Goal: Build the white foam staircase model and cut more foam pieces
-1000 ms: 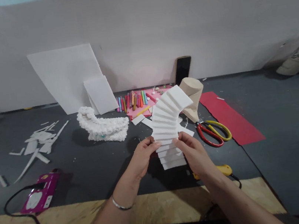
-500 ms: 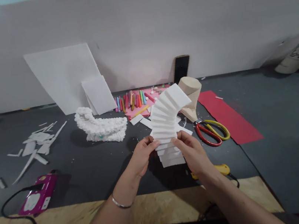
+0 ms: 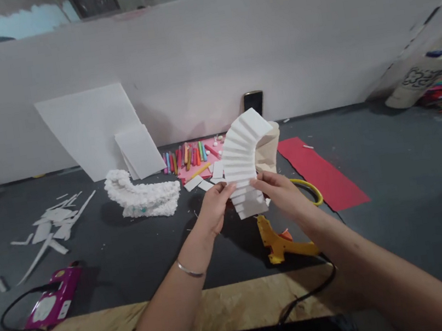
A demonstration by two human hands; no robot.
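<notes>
A white foam spiral staircase (image 3: 243, 154), made of stacked fanned-out steps, is held up above the dark table (image 3: 393, 178). My left hand (image 3: 214, 208) pinches its left side partway up the stack. My right hand (image 3: 281, 192) grips its right side at the same height. Both hands have their fingers closed on the steps. A yellow glue gun (image 3: 280, 242) lies on the table just under my right wrist, its black cord running toward me.
A white fluffy curved foam piece (image 3: 142, 195) sits left of the hands. Foam boards (image 3: 93, 129) lean on the wall, coloured markers (image 3: 188, 155) and a phone (image 3: 253, 102) behind. Red paper (image 3: 322, 172), scissors' yellow handle (image 3: 311, 188), foam scraps (image 3: 53, 223), a pink glue gun (image 3: 52, 298).
The staircase and both hands rose higher and slightly farther from me. The view tilted up, bringing the yellow glue gun into full sight beneath the hands.
</notes>
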